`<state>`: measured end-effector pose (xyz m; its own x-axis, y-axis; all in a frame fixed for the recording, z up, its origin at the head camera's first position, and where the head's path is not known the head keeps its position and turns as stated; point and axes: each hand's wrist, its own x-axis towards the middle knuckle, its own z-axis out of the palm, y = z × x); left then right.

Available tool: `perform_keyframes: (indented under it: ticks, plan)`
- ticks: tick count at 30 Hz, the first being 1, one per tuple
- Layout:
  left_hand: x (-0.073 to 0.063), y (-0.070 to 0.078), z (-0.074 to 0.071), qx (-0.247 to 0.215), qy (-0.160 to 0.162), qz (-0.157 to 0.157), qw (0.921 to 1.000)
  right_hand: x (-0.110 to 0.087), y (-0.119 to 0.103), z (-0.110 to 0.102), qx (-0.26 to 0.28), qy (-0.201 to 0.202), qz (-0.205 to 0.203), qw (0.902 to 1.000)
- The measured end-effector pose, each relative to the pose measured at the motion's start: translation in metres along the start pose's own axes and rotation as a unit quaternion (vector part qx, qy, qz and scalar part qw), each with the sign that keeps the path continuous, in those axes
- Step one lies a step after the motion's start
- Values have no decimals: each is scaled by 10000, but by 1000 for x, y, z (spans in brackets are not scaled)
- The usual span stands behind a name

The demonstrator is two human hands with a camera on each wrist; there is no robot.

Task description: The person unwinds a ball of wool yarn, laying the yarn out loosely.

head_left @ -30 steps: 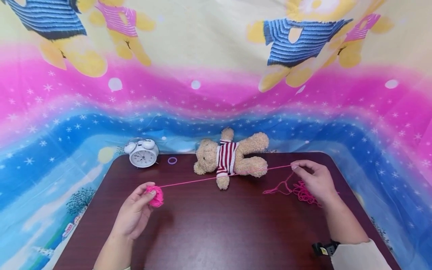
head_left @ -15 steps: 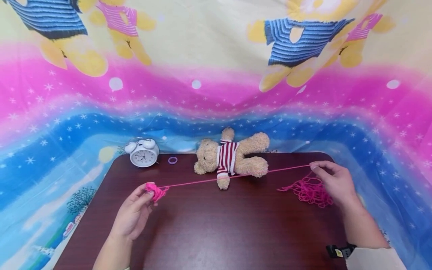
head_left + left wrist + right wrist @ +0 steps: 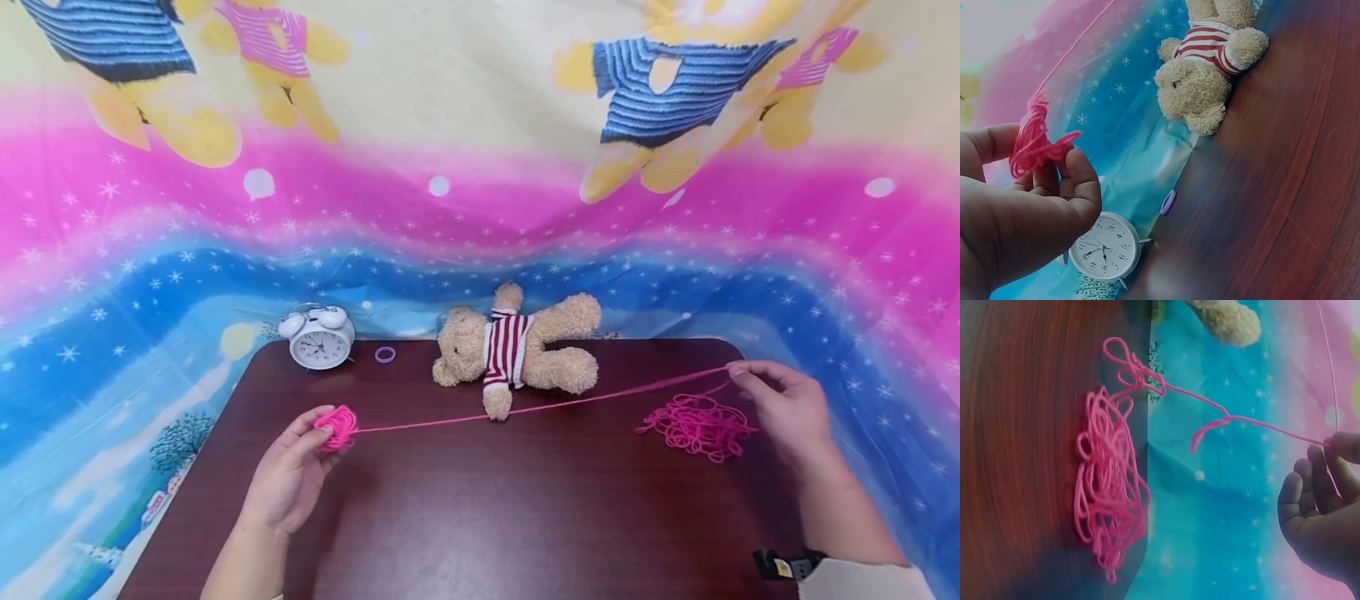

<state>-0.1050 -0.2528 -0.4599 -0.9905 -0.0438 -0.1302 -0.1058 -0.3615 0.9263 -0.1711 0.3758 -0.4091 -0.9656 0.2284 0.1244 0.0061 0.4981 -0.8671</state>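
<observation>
Yarn bundle [image 3: 340, 427] hot pink, loopy, pinched by left hand [image 3: 287, 479], straight strand [image 3: 552, 405] running left-to-right, rising slightly in head view, to right hand [image 3: 787, 412], also pinching.

Bear-printed cloth [image 3: 480, 208] makes this table [image 3: 487, 500] a booth.

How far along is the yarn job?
Done, apparently: a small wound bundle, held in the left hand. In hand: a strand stretched from it to the right hand's pinch. Remaining: the loose, looped pile on the table, seemingly not yet wound.
</observation>
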Motion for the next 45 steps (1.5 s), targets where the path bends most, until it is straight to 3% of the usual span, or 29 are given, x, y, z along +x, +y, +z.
perform_keyframes:
  ticks: [10,18,36,45]
  plan:
    - [-2,4,-8,-419,-61,209,9989,2,15,-25,-108,20,290,9995]
    - [-8,1,-21,-675,-143,253,9973,8,34,-41,-788,-36,725,9942]
    - [-13,1,-45,-591,144,478,9970,12,47,-64,-133,396,1129,9927]
    - [-15,12,-66,-1241,433,642,9892,13,53,-63,-611,726,1470,9846]
